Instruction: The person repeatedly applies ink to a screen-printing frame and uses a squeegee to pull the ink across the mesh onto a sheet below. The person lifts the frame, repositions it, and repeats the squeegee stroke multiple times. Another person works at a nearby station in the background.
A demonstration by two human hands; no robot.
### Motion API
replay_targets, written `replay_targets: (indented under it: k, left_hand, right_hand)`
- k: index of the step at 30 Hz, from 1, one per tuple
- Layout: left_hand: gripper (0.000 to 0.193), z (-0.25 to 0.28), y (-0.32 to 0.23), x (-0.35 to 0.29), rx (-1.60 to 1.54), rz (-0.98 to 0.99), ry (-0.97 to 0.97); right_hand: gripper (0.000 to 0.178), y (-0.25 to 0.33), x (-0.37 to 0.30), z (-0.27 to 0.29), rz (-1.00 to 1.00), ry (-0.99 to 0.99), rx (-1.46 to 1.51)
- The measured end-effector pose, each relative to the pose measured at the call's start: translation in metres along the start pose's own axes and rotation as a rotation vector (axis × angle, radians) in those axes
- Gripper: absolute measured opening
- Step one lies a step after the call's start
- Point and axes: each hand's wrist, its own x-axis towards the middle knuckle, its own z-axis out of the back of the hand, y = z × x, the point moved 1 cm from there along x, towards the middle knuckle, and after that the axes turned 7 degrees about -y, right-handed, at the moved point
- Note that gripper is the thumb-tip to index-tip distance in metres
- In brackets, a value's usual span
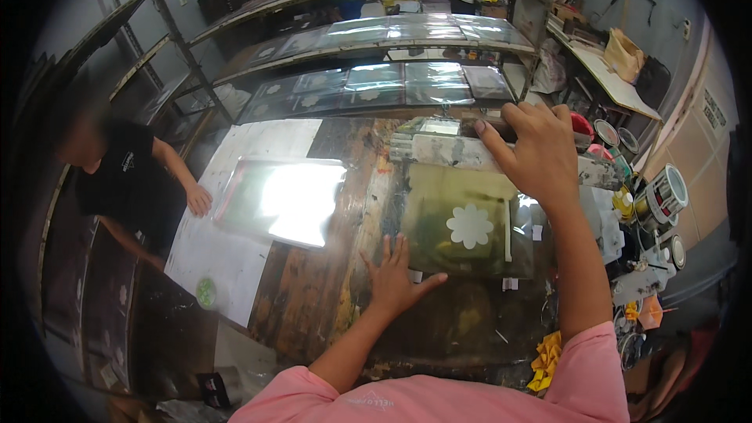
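Right fingers (515, 113) grasp a brown wooden bar (471, 128); left fingers (400, 254) spread, released, at eight o'clock of the rectangular olive sheet (470, 227). Positioning seems in hand; next needs steadiness.

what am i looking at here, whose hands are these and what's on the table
There's no machine: one wide fisheye camera on a person's head looks down at their bare hands, bending straight edges. The left hand is spread open by the near left corner of a greenish panel with a pale flower shape. The right hand is at the stained bar beyond it; its grip is hard to tell. Shiny sheeting lies left on the worktable, near a co-worker's hand.
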Motion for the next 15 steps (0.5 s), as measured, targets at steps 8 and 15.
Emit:
replay_targets:
  k: [8,15]
  left_hand:
    - [0.044,0.069,-0.01,0.11,-0.455,0.044,-0.447]
    - [0.047,0.095,0.133,0.067,-0.288,0.36,-0.595]
  right_hand:
    - [0.049,-0.003,0.015,0.0,0.022,-0.112,0.029]
    - [0.048,0.008,-0.015,-0.001,0.017,-0.03,-0.02]
